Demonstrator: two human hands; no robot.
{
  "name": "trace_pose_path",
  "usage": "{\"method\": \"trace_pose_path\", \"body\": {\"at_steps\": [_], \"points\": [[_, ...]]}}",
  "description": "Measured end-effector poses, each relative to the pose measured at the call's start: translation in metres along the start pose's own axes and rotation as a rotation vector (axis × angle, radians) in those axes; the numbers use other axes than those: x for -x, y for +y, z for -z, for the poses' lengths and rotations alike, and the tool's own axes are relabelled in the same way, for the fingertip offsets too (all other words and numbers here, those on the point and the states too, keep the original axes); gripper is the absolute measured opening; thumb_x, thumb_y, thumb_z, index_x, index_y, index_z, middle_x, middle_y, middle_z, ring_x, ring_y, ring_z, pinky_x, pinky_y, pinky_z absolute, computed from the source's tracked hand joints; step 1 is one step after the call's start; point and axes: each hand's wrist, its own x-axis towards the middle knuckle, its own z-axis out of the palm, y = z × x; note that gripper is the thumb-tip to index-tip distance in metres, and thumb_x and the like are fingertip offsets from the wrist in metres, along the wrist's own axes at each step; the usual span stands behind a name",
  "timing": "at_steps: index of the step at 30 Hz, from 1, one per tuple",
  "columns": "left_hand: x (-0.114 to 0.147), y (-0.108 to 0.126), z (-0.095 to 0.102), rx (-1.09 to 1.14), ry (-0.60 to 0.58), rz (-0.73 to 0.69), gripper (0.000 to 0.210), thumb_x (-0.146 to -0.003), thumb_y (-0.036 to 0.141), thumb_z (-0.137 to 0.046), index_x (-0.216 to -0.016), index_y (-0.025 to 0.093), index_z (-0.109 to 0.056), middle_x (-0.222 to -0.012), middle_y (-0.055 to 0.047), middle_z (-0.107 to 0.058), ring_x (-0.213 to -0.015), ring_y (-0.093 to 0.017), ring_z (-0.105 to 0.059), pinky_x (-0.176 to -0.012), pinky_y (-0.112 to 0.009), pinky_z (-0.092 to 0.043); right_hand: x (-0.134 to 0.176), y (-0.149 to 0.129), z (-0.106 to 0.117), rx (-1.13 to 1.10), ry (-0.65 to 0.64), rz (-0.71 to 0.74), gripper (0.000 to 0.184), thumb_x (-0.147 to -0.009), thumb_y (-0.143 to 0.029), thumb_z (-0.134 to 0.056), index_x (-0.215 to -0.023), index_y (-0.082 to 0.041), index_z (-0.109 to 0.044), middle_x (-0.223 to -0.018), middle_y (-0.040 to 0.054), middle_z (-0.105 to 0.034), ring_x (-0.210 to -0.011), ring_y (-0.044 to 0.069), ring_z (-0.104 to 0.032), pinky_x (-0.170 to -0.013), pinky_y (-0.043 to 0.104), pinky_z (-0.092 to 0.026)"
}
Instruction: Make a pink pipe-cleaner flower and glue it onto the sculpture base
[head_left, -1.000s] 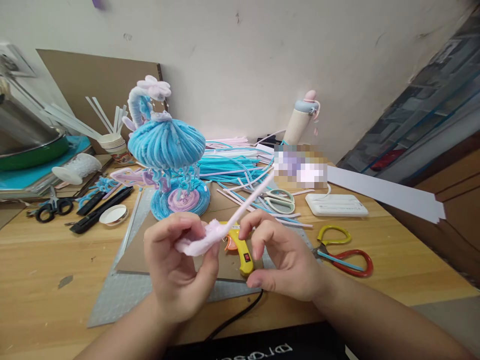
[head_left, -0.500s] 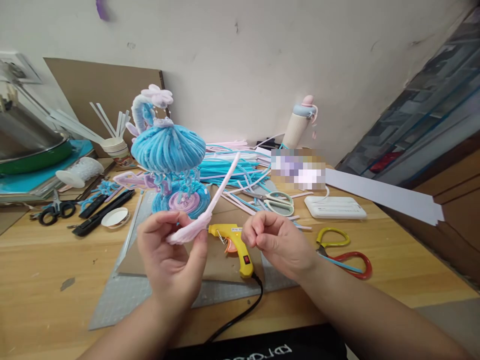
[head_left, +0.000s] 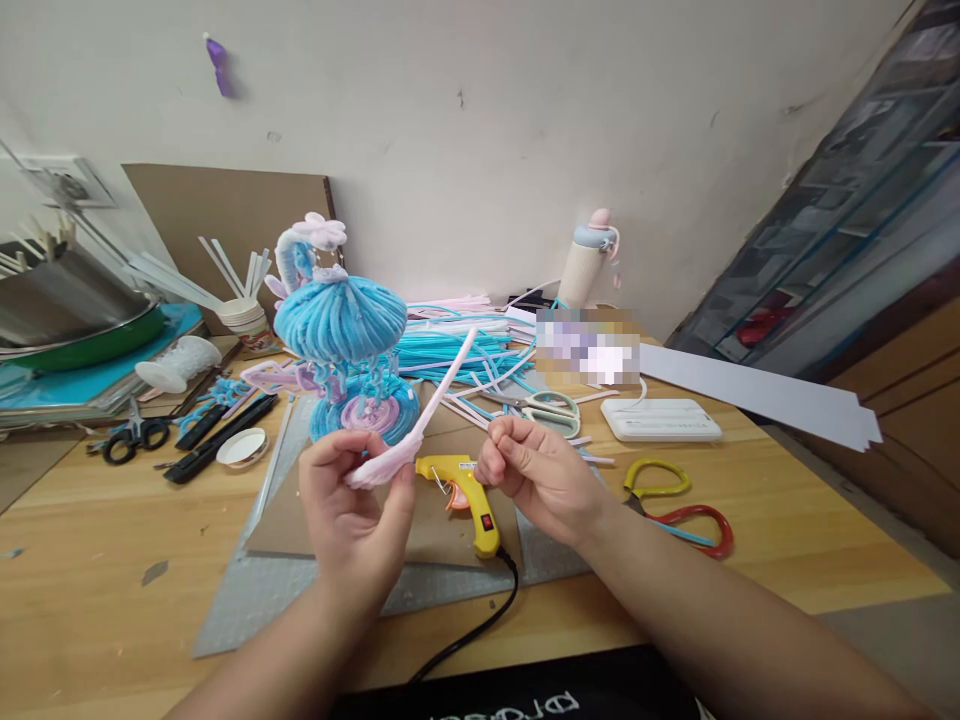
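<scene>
Between its thumb and fingers, my left hand [head_left: 358,500] grips a pale pink pipe-cleaner piece [head_left: 388,460]. The piece is folded flat at the bottom, and one long end slants up to the right. My right hand [head_left: 547,480] is closed in a pinch to the right of that piece, apart from it; whatever its fingertips hold, if anything, is too small to make out. Below and between both hands lies a yellow glue gun [head_left: 469,495] on brown cardboard [head_left: 442,558]. Behind my left hand stands a blue and pink pipe-cleaner ornament [head_left: 341,320] on a coiled round base.
Blue and pink pipe cleaners [head_left: 450,350] lie in a pile at the back. Green-handled scissors [head_left: 551,412], a white power bank [head_left: 660,420] and red-and-yellow scissors [head_left: 709,530] are on the right. Black scissors [head_left: 135,435] and a thread spool [head_left: 180,363] lie left.
The camera view has tilted up slightly, showing more wall. My right hand has turned a little, its fingers still pinched. My left hand keeps hold of the pink pipe-cleaner piece.
</scene>
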Motion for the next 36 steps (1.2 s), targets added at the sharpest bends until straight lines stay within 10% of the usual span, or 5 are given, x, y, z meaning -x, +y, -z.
{"method": "trace_pose_path", "body": {"at_steps": [11, 14, 21, 30, 36], "points": [[0.004, -0.008, 0.0, -0.076, -0.105, -0.128, 0.046, -0.073, 0.005, -0.068, -0.111, 0.023, -0.05, -0.089, -0.001, -0.053, -0.079, -0.015, -0.055, -0.072, -0.03, -0.048, 0.002, 0.0, -0.004, 0.019, 0.01, 0.015, 0.048, -0.088, -0.049, -0.061, -0.059, -0.02, -0.038, -0.038, -0.0107, -0.035, -0.036, 0.006, -0.029, -0.043, 0.02, -0.03], [0.004, -0.007, 0.001, -0.162, -0.181, -0.277, 0.053, -0.07, 0.002, -0.068, -0.115, 0.023, -0.048, -0.091, -0.002, -0.054, -0.082, -0.018, -0.056, -0.072, -0.031, -0.048, 0.006, 0.007, -0.007, 0.185, 0.006, -0.048, 0.042, -0.086, -0.052, -0.063, -0.065, -0.018, -0.049, -0.052, -0.0061, -0.051, -0.041, 0.007, -0.045, -0.042, 0.02, -0.034], [0.011, -0.005, -0.002, -0.595, -0.257, -0.532, 0.049, -0.074, 0.007, -0.061, -0.12, 0.019, -0.049, -0.108, -0.01, -0.056, -0.099, -0.026, -0.054, -0.087, -0.042, -0.043, 0.018, 0.018, -0.027, 0.379, -0.08, -0.008, 0.031, -0.079, -0.044, -0.073, -0.099, -0.021, -0.066, -0.096, 0.0027, -0.068, -0.09, 0.017, -0.063, -0.085, 0.031, -0.049], [0.027, 0.007, -0.003, -0.395, -0.442, -0.468, 0.058, -0.075, 0.003, -0.059, -0.129, 0.016, -0.045, -0.117, -0.014, -0.051, -0.111, -0.028, -0.051, -0.096, -0.045, -0.044, 0.013, 0.021, -0.018, 0.24, 0.181, -0.013, 0.023, -0.082, -0.037, -0.07, -0.095, -0.018, -0.069, -0.086, 0.0027, -0.07, -0.074, 0.013, -0.064, -0.071, 0.028, -0.052], [0.02, 0.001, -0.003, -0.147, -0.221, 0.041, 0.035, -0.079, 0.019, -0.068, -0.111, 0.024, -0.055, -0.108, -0.007, -0.055, -0.1, -0.022, -0.057, -0.083, -0.036, -0.051, 0.012, 0.015, -0.018, 0.397, 0.214, 0.012, 0.023, -0.08, -0.038, -0.07, -0.081, -0.017, -0.061, -0.066, -0.0006, -0.066, -0.054, 0.011, -0.06, -0.051, 0.022, -0.048]]}}
